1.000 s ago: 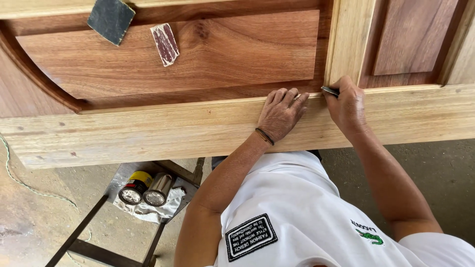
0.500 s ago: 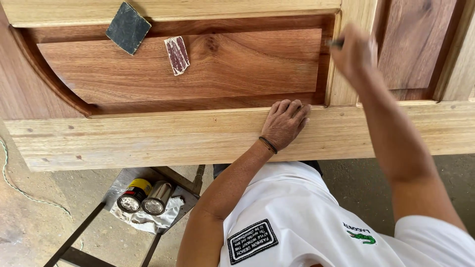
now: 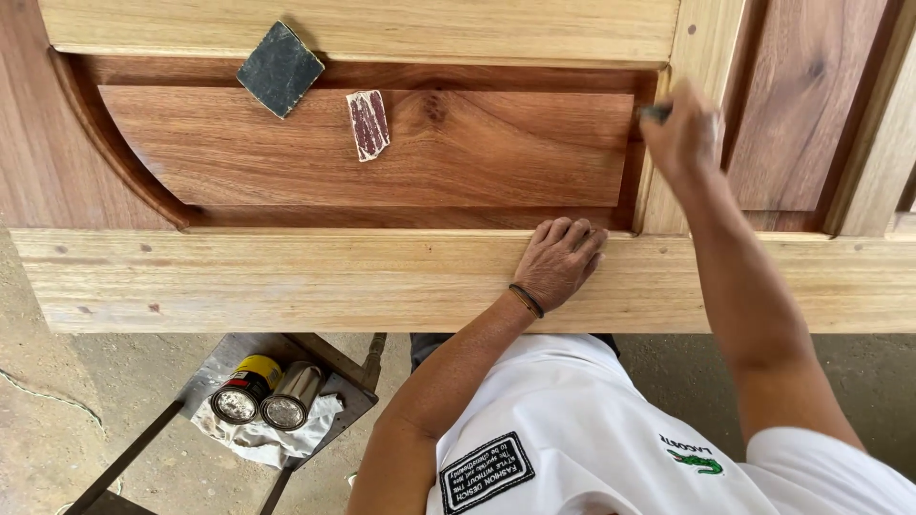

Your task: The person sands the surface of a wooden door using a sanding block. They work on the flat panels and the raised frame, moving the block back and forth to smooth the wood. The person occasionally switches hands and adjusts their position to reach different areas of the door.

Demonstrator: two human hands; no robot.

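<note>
A wooden door (image 3: 286,277) lies flat in front of me, with pale rails and a reddish raised panel (image 3: 401,148). My left hand (image 3: 563,257) rests flat on the pale near rail, fingers together, a dark band on the wrist. My right hand (image 3: 682,133) is up at the pale upright stile (image 3: 701,57), pinching a small dark metal tool (image 3: 655,113) against the stile's edge beside the panel. The hand is blurred.
A dark square sanding pad (image 3: 280,69) and a worn strip of red sandpaper (image 3: 368,124) lie on the panel. Below the door, a stool (image 3: 229,348) holds two tins (image 3: 258,396) on a white rag (image 3: 253,434). The floor is concrete.
My right hand has lifted from the corner where rail meets stile and moved up along the stile with the tool. The left hand stays on the rail. The view has shifted up the door.
</note>
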